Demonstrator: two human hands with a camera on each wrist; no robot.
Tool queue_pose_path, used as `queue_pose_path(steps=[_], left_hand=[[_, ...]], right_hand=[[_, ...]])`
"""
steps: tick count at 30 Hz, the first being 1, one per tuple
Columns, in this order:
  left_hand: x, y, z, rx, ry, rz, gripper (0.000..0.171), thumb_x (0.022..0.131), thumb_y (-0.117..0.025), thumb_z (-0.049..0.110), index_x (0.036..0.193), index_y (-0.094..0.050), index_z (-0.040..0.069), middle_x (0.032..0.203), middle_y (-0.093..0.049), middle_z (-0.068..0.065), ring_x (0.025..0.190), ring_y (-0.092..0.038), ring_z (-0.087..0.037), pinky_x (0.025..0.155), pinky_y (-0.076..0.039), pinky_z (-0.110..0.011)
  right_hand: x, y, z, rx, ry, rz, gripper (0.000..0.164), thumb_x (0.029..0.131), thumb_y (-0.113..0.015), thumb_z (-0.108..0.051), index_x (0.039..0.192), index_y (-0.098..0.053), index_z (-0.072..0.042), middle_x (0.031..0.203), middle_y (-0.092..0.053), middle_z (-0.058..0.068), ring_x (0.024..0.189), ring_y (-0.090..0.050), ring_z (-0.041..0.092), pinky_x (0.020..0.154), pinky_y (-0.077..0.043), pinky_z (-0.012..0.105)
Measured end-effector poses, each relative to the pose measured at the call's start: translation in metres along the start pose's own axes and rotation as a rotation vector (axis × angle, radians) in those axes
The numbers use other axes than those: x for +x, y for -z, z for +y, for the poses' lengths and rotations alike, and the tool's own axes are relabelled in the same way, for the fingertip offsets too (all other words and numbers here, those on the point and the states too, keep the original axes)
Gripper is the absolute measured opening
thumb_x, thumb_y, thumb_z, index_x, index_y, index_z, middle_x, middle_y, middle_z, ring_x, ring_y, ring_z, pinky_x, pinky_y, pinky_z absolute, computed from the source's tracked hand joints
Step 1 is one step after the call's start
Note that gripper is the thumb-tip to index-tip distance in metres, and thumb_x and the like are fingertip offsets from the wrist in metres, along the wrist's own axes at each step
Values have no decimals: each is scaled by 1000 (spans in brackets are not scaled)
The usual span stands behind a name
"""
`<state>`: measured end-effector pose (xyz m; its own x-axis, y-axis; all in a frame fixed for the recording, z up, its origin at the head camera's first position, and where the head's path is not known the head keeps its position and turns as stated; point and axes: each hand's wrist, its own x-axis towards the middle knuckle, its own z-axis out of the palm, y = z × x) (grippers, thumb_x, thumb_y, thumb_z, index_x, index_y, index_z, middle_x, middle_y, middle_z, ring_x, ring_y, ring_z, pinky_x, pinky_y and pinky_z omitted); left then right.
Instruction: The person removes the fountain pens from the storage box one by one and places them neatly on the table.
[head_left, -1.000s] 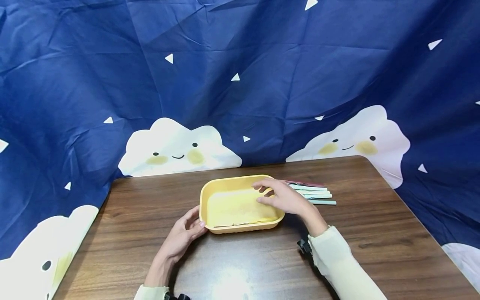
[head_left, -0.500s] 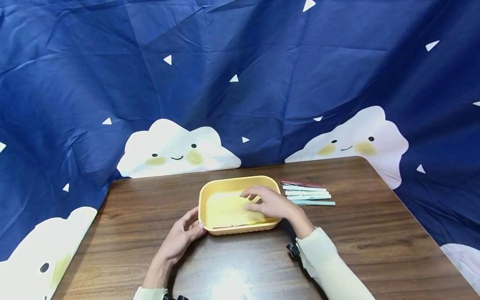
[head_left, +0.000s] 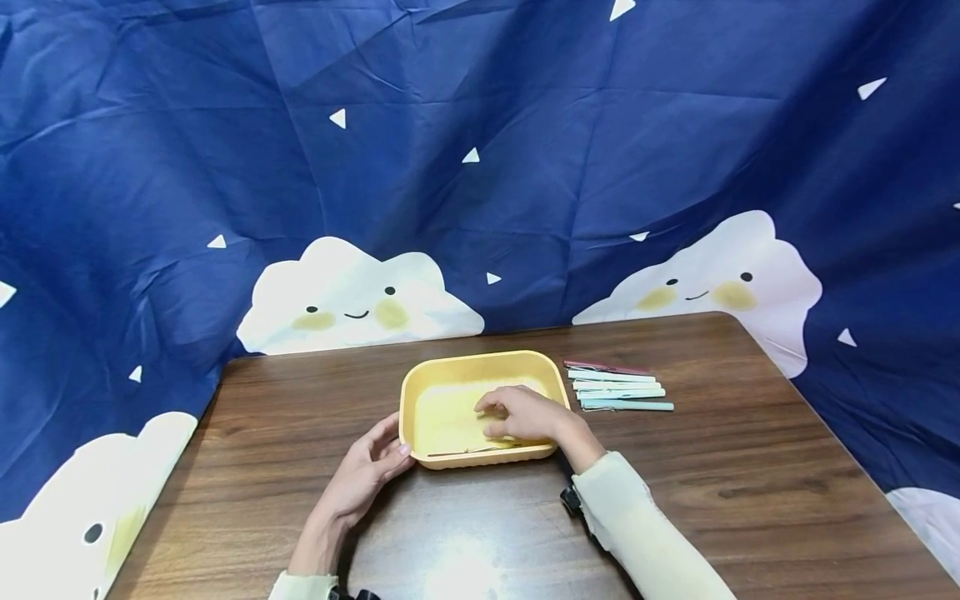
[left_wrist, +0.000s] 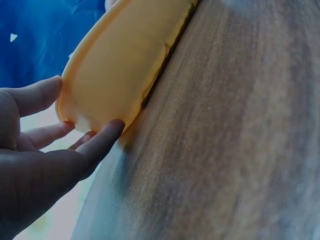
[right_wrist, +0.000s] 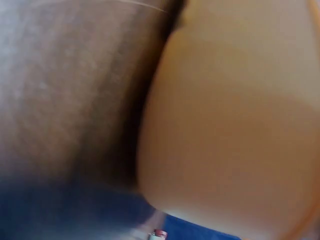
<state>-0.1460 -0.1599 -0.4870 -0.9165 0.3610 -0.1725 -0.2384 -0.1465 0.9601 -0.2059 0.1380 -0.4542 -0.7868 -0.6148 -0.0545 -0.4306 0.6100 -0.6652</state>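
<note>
A yellow plastic tray stands on the wooden table. My left hand rests against its left end; in the left wrist view the fingertips touch the outer wall from outside. Over the inside of the tray hovers or reaches my right hand, fingers loosely bent, with a gap between thumb and fingers and nothing visible between them. A thin stick-like item lies along the tray's front inner wall, partly hidden by the rim. The right wrist view shows only the tray's blurred outer wall, not the hand.
Right of the tray several pens lie side by side, among them a dark red pen and a light blue pen. A blue curtain with white clouds hangs behind the wooden table.
My right hand has moved left and lower into the tray, away from the pens, which are now fully uncovered. The left hand and tray stay in place.
</note>
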Motion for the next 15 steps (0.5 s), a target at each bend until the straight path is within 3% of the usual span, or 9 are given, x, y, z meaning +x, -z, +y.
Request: queue_pose_path(steps=[4, 15], left_hand=[[0, -1, 0, 1, 13, 6, 64, 100, -55, -4, 156, -24, -5, 152, -36, -31, 131, -49, -34, 102, -50, -34], [0, 1, 1, 3, 11, 6, 65, 100, -56, -3, 156, -25, -5, 151, -38, -32, 130, -50, -34, 101, -50, -33]], right_hand=[[1, -4, 1, 13, -38, -15, 32, 87, -80, -13, 118, -73, -4, 115, -70, 7, 106, -64, 24, 93, -52, 38], [3, -10, -4, 62, -22, -54, 21, 84, -80, -5, 104, -76, -4, 89, -69, -3, 85, -60, 8, 81, -52, 27]])
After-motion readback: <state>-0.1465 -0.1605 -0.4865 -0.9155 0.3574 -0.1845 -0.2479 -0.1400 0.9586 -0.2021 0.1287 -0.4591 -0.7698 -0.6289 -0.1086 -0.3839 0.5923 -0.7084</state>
